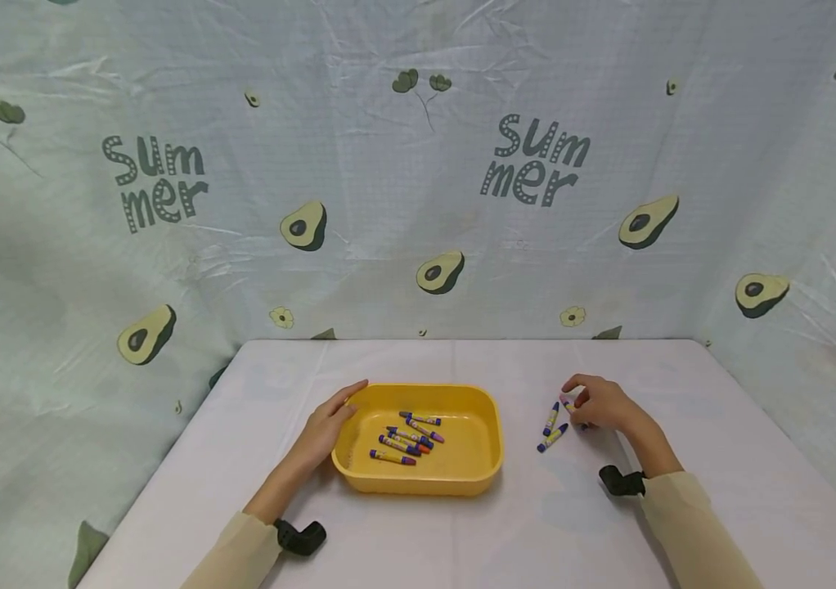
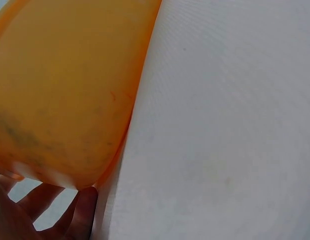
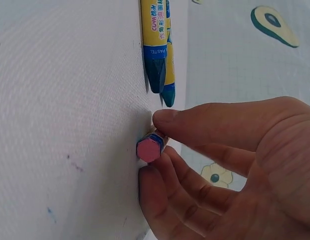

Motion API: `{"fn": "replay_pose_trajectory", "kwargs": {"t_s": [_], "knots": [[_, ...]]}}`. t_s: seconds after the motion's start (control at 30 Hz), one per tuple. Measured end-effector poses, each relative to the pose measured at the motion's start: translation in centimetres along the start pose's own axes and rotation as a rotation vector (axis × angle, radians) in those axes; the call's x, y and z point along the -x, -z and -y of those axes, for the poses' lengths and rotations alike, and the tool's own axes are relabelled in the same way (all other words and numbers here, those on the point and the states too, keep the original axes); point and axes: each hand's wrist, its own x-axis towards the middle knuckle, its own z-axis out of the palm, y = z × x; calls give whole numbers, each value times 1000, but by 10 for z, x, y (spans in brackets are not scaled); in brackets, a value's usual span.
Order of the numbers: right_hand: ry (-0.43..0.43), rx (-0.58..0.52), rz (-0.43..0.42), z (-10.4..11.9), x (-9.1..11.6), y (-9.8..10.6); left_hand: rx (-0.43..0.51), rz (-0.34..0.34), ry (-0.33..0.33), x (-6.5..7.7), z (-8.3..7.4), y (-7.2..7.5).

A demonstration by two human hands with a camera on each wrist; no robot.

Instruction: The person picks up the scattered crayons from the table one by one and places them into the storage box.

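In the head view my left hand holds the left end of a yellow plastic tray, thumb at the rim and fingers along the outer wall. The left wrist view shows those fingers against the tray's outside. Several oil pastels lie in the tray. On the right, my right hand pinches a pink-ended oil pastel between thumb and fingers, low at the tabletop. Just left of it lie two dark-tipped oil pastels, one pointing away and one slanted.
A white cloth covers the table. Behind it hangs a pale curtain printed with avocados and lettering. A black band with a small device sits on each wrist, the left one near the tray's front corner.
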Motion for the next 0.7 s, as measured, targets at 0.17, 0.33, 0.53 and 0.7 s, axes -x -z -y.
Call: {"fn": "replay_pose_trajectory", "kwargs": {"t_s": [0.17,0.33,0.53,0.7], "knots": [[-1,3,2,0,-1,0,-3,6,-12,1,0,1],[5,-20,-1,-3,-3,0,-2,-3,-26,0,1,1],[-3,-43,12,-8,-4,0,4,8,-18,0,1,1],[-6,-71,13,-9,-3,0,9,11,-15,0,1,1]]}}
